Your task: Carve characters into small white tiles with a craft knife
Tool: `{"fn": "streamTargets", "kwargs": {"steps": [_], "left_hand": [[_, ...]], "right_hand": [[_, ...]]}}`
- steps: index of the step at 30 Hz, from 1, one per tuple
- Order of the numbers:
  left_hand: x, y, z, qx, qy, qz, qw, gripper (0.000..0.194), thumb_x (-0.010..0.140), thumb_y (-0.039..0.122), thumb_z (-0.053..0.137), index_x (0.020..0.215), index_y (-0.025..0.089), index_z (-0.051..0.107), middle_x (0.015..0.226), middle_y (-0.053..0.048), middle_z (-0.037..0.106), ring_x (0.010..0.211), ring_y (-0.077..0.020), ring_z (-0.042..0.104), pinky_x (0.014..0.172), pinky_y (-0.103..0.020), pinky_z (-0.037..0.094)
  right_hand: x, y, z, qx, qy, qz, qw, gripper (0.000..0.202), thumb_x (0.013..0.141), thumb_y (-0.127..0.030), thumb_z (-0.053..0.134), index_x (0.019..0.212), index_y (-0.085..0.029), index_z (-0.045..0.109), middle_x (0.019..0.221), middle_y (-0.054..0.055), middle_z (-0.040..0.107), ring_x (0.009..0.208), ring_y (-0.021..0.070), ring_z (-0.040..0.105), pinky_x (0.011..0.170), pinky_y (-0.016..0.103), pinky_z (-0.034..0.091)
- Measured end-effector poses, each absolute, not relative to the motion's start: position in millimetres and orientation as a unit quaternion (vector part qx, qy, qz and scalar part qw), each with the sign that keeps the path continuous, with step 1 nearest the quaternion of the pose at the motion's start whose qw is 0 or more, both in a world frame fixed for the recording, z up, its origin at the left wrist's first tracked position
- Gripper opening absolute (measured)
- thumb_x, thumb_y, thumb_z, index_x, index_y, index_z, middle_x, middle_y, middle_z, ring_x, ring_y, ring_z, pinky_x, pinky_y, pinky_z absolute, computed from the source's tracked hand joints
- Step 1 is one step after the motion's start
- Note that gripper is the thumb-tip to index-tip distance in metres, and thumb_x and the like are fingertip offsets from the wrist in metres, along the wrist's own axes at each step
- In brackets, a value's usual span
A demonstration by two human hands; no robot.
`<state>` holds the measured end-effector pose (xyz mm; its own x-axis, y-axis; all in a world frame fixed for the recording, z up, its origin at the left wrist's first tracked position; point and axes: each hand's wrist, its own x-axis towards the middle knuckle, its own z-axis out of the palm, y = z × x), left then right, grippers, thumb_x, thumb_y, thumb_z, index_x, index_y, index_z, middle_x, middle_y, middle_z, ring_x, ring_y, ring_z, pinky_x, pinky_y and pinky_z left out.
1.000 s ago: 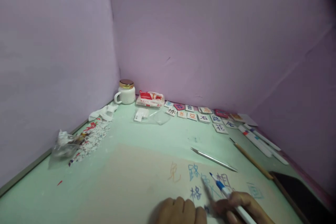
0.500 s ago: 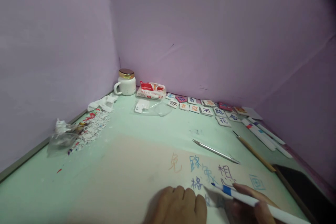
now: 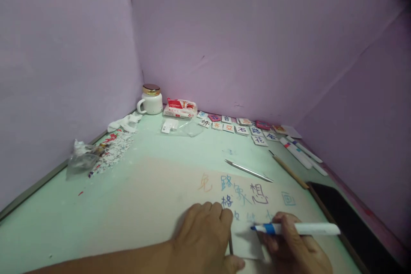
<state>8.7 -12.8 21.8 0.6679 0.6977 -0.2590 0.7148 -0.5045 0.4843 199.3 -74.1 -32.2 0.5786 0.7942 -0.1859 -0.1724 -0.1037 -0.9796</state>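
My right hand (image 3: pixel 297 244) grips a white marker (image 3: pixel 308 228) with a blue band, its uncapped blue tip pointing left. The tip is over the upper part of a blank white square tile (image 3: pixel 247 244); whether it touches cannot be told. My left hand (image 3: pixel 205 231) lies with curled fingers at the tile's left side, the index finger by its upper corner and the thumb at its lower edge. Under both hands is a pale brown sheet (image 3: pixel 144 205), with coloured handwritten characters (image 3: pixel 258 194) above the tile.
A silver craft knife (image 3: pixel 248 170), a wooden-handled tool (image 3: pixel 289 170) and a dark phone-like slab (image 3: pixel 346 222) lie right. Lettered tiles (image 3: pixel 241 130), several markers (image 3: pixel 295 152), a wipes pack (image 3: pixel 180 108) and a lidded white mug (image 3: pixel 152 102) stand behind. White shavings (image 3: pixel 117 150) lie left.
The view has shifted, showing more of both hands and the white tile. My right hand has turned the marker nearly level and brought its tip over the tile.
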Motion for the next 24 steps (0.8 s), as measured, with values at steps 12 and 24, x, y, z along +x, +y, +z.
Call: {"fn": "streamTargets", "kwargs": {"steps": [12, 24], "left_hand": [[-1.5, -26.7, 13.3, 0.895, 0.375, 0.077, 0.228, 0.042, 0.079, 0.04, 0.062, 0.111, 0.016, 0.051, 0.105, -0.01, 0.055, 0.096, -0.0287, 0.05, 0.088, -0.05, 0.042], [1.8, -28.9, 11.3, 0.894, 0.387, 0.091, 0.206, 0.034, 0.08, 0.037, 0.059, 0.106, 0.016, 0.052, 0.1, -0.01, 0.056, 0.093, -0.0277, 0.05, 0.085, -0.048, 0.042]], "right_hand": [[169.7, -89.4, -9.9, -0.666, -0.355, 0.268, 0.598, 0.031, 0.075, -0.05, 0.066, 0.077, -0.019, 0.066, 0.072, 0.002, 0.061, 0.069, 0.0185, 0.055, 0.061, 0.027, 0.045], [169.2, -77.6, -5.5, -0.704, -0.401, 0.256, 0.527, 0.044, 0.08, -0.062, 0.053, 0.076, -0.019, 0.061, 0.061, 0.0, 0.054, 0.059, 0.0164, 0.051, 0.055, 0.026, 0.043]]}}
